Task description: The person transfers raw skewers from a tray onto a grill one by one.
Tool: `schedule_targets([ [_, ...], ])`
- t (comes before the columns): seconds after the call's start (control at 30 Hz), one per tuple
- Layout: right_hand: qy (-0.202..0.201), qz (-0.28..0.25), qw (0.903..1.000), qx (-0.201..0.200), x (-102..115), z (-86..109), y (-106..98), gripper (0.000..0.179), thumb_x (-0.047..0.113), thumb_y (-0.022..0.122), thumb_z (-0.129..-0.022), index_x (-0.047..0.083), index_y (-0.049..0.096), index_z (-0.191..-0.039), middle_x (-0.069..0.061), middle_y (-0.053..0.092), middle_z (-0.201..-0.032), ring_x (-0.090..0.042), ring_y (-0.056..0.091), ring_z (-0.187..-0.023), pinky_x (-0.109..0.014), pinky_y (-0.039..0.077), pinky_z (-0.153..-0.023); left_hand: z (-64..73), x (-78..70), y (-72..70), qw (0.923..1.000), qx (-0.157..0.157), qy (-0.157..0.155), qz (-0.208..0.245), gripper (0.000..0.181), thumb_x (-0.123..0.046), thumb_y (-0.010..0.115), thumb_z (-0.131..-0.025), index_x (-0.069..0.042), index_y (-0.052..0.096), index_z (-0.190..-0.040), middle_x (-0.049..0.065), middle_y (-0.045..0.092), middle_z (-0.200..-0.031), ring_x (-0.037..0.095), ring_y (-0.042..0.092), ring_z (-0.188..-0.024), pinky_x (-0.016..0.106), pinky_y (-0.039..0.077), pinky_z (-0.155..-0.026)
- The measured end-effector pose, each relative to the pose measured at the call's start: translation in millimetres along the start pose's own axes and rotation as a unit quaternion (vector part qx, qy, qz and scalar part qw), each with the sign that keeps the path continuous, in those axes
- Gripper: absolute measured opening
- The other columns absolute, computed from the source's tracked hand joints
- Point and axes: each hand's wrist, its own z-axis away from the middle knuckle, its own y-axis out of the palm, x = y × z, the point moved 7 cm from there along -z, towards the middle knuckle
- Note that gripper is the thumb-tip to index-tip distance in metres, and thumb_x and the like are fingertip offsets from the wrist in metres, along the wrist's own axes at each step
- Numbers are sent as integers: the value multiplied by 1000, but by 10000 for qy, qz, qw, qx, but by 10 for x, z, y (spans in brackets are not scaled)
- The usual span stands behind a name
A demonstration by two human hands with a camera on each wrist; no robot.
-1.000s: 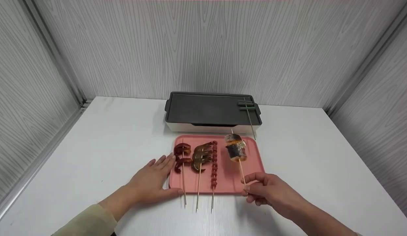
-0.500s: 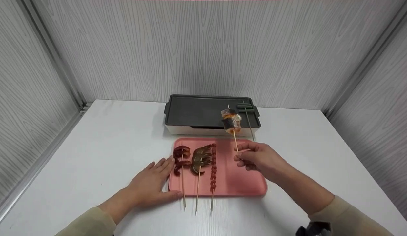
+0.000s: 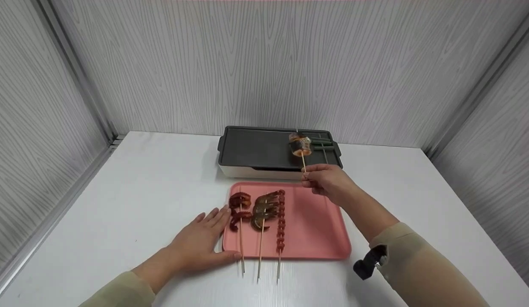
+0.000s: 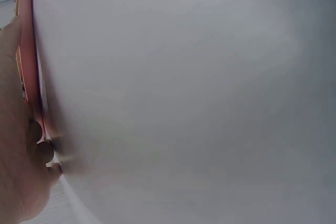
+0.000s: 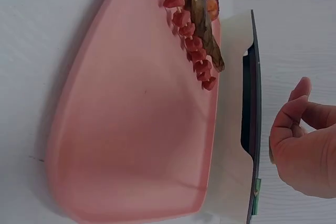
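Observation:
My right hand pinches the stick of a fish skewer, its chunks dark-skinned with orange flesh. The chunks appear over the right part of a dark griddle; whether they touch it I cannot tell. In the right wrist view that hand has bent fingers, and the skewer is hidden. My left hand lies with straight fingers against the left edge of a pink tray. Its thumb is by the stick of an octopus-like skewer. Beside that lie a shrimp skewer and a red meat skewer.
A skewer of green vegetable pieces lies at the griddle's right end, close to the fish. White table surface surrounds tray and griddle. Behind the griddle rises a wood-grain panel, with more panels at both sides.
My right hand has carried the fish skewer forward, from above the tray's right part to over the griddle. My left hand keeps its place at the tray's left edge.

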Motion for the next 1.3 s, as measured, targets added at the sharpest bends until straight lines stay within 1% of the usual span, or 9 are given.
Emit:
schedule_targets([
  [0.23,105,-96,9998,-152,-81,-152,-11,38,8,55,-110,-9,58,-143,-9,73,-104,-11,70,-84,-26,55,-74,-10,9,32,10000,93,-33,0,115,-87,43,-94,0,25,-167,14,19,-175,38,21,-160,58,20,-129],
  [0.4,171,13,9994,-284,-118,-169,31,38,8,55,-110,-8,57,-144,-19,72,-120,-12,71,-85,-29,55,-77,-6,13,33,10000,78,-32,-13,115,-87,43,-94,0,25,-167,14,19,-175,38,21,-160,57,19,-129],
  [0.53,171,147,9992,-317,-135,-150,71,41,8,53,-111,-9,53,-148,-24,68,-129,-12,71,-85,-32,56,-81,-3,10,24,10000,74,-32,-5,115,-86,44,-94,1,26,-167,15,20,-175,38,22,-160,58,20,-128],
  [0.67,175,116,9993,-324,-171,-139,66,42,10,53,-112,-9,51,-149,-25,66,-131,-11,72,-82,-32,58,-81,-3,10,23,10000,85,-13,-26,115,-86,42,-94,1,26,-166,16,19,-174,39,21,-160,58,19,-128],
  [0.73,168,92,9993,-321,-190,-130,54,42,12,54,-111,-8,52,-148,-22,67,-125,-11,73,-81,-31,58,-80,-3,16,22,10000,75,-8,-32,115,-86,42,-94,2,25,-166,16,19,-174,39,21,-160,58,20,-128],
  [0.9,85,243,9993,-266,-244,-63,7,37,16,55,-111,-4,59,-143,-13,68,-111,-13,75,-84,-31,60,-80,-6,15,12,10000,25,26,-42,115,-86,42,-95,2,26,-166,16,20,-174,40,22,-159,58,20,-128],
  [1.1,73,368,9992,-157,-321,71,-26,37,17,58,-110,-7,58,-137,-17,70,-114,-13,76,-85,-30,61,-80,-7,10,-2,10000,-25,47,-37,114,-85,44,-95,2,26,-166,17,20,-174,40,23,-159,59,21,-128],
  [1.2,-15,659,9978,-114,-351,172,-48,39,18,59,-110,-7,59,-139,-17,70,-114,-14,76,-87,-31,61,-81,-4,9,2,10000,1,30,-51,113,-85,44,-95,2,25,-166,17,19,-174,40,22,-159,59,21,-128],
  [1.3,-273,1140,9930,-107,-371,297,-89,38,18,59,-109,-5,62,-138,-18,70,-115,-18,77,-89,-30,61,-80,-5,9,18,10000,53,12,-64,113,-85,43,-95,2,25,-166,17,19,-174,39,22,-159,58,20,-128],
])
